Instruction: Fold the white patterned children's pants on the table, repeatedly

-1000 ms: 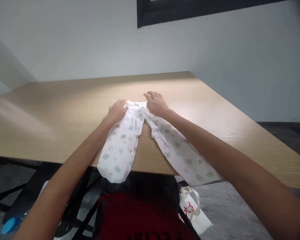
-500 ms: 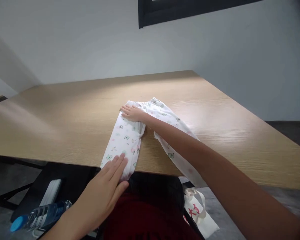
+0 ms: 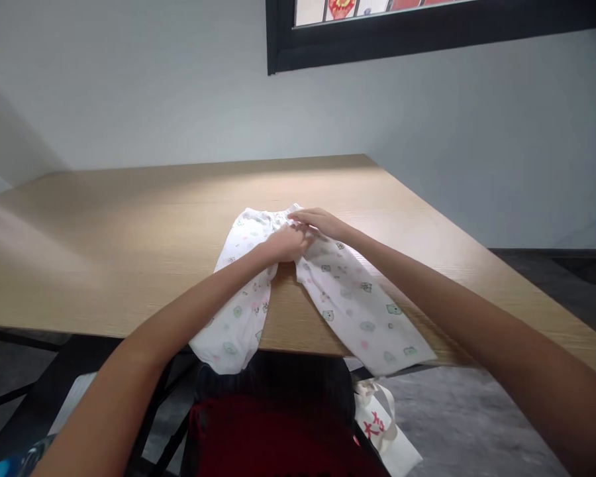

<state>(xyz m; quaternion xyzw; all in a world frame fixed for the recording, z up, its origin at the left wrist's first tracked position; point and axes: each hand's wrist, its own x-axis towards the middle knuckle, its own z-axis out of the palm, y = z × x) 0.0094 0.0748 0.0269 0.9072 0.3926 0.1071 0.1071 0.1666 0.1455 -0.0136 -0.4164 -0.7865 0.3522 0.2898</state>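
A small pair of white trousers [image 3: 345,301] with a pale printed pattern lies flat on the wooden table [image 3: 129,225], waistband away from me, both legs spread and hanging over the near edge. My left hand [image 3: 285,244] rests on the crotch area, fingers curled down on the cloth. My right hand [image 3: 318,222] lies just beyond it near the waistband, fingers pressed together on the fabric. The two hands touch each other.
A grey wall rises behind the table, with a dark window frame [image 3: 377,40] at the top. Below the near edge are my red top [image 3: 278,437], a white cloth bag [image 3: 382,424] on the grey floor, and black table legs [image 3: 10,391].
My left hand has gone from the left trouser leg's hem up to the crotch. My right hand has shifted right, to the middle of the waistband. The right leg now lies flatter.
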